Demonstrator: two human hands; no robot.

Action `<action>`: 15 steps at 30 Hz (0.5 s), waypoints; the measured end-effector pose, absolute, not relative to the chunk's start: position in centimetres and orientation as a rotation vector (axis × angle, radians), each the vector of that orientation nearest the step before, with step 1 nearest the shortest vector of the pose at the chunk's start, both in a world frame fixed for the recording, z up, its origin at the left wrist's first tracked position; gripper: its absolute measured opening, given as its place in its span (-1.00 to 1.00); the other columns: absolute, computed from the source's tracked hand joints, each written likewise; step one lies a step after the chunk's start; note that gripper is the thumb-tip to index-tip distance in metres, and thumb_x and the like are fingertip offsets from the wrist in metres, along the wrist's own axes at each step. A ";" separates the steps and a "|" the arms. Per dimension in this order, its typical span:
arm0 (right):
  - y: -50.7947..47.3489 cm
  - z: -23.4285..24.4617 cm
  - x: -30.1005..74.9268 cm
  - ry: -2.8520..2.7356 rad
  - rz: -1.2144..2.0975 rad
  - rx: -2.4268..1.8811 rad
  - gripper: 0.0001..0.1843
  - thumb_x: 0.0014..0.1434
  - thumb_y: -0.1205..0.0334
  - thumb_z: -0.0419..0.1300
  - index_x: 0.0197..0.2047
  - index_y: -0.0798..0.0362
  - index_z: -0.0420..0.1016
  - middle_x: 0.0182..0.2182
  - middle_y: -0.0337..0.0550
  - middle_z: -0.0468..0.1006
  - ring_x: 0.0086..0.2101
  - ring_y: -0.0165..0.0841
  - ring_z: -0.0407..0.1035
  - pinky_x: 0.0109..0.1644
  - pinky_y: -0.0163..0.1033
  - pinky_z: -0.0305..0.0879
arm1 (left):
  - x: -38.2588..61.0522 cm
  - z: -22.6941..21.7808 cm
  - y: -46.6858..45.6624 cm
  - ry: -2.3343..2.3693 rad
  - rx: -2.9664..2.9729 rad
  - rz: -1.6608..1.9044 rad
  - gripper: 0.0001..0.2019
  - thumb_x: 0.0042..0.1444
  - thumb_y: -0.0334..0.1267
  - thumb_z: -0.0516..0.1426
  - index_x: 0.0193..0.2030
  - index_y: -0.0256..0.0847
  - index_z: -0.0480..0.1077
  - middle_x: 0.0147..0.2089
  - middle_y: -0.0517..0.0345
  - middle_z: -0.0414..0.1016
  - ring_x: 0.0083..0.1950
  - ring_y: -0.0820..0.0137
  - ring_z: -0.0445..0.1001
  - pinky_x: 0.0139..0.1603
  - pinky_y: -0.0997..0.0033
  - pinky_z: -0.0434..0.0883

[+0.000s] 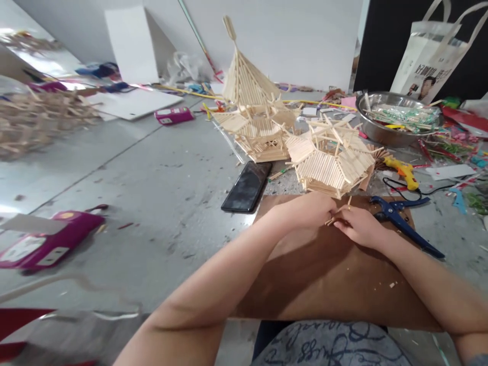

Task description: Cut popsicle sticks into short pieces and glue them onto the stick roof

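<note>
My left hand (320,207) and my right hand (360,226) meet over the front of a brown board (305,279). Both are closed, with fingertips together around a few short, thin wooden sticks (330,221); the exact grip is partly hidden. Just beyond them stands a low, many-sided roof model (324,165) built of wooden sticks. Behind it on the left rises a taller stick pagoda (253,84) with a pointed roof. A blue hand cutter (406,221) lies beside my right wrist, partly on the board. The yellow glue gun (403,172) rests beyond the cutter.
A black phone (247,187) lies left of the board. Farther right, a metal bowl (381,129) holds sticks and plastic wrapping, near a white tote bag (430,61). Purple packs (72,231) lie on the grey floor at left. Scraps litter the right side.
</note>
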State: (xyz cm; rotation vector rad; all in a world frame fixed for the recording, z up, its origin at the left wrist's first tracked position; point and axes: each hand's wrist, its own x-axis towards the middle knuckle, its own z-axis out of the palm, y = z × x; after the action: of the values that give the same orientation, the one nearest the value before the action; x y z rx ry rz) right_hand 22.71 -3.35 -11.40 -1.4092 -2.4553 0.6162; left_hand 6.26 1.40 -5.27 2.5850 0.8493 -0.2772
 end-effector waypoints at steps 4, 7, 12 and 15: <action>-3.3 -10.7 23.1 -2.124 0.846 -1.427 -0.76 0.16 0.12 0.06 -0.34 0.07 0.46 -0.45 -0.17 0.49 -0.43 -0.40 0.32 -0.32 -0.31 0.20 | 7.0 -3.4 0.4 0.894 2.667 -0.222 -0.77 0.03 -0.49 -0.03 -0.37 -0.31 0.45 -0.30 -0.04 0.53 -0.31 0.35 0.45 -0.34 0.44 0.25; -3.3 -10.2 23.5 -1.849 1.024 -1.367 -0.77 0.12 0.08 0.09 -0.30 0.07 0.42 -0.43 -0.21 0.49 -0.44 -0.42 0.32 -0.32 -0.32 0.21 | 7.1 -3.0 0.2 0.938 2.579 0.056 -0.78 0.10 -0.45 -0.03 -0.31 -0.29 0.45 -0.30 0.03 0.53 -0.30 0.40 0.45 -0.30 0.47 0.27; -3.1 -9.6 23.4 -1.602 1.197 -1.311 -0.73 0.04 0.00 0.12 -0.40 0.05 0.32 -0.55 -0.30 0.38 -0.59 -0.48 0.23 -0.46 -0.33 0.18 | 7.1 -3.8 -0.1 0.976 2.315 0.436 -0.79 0.10 -0.46 -0.01 -0.30 -0.28 0.45 -0.34 0.12 0.53 -0.34 0.49 0.43 -0.31 0.54 0.29; -3.1 -9.6 23.3 -1.493 1.212 -1.267 -0.68 -0.01 -0.05 0.17 -0.37 0.05 0.32 -0.54 -0.30 0.40 -0.62 -0.50 0.22 -0.50 -0.32 0.16 | 7.3 -4.5 -0.1 0.986 2.209 0.547 -0.83 0.08 -0.46 0.03 -0.31 -0.29 0.45 -0.29 0.10 0.54 -0.29 0.48 0.44 -0.25 0.53 0.31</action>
State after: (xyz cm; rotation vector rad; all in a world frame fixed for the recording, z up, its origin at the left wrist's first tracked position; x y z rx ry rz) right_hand 23.29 -3.09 -9.58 -1.2665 -1.4932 1.2122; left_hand 7.25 -0.11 -4.47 2.2094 0.9859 0.5471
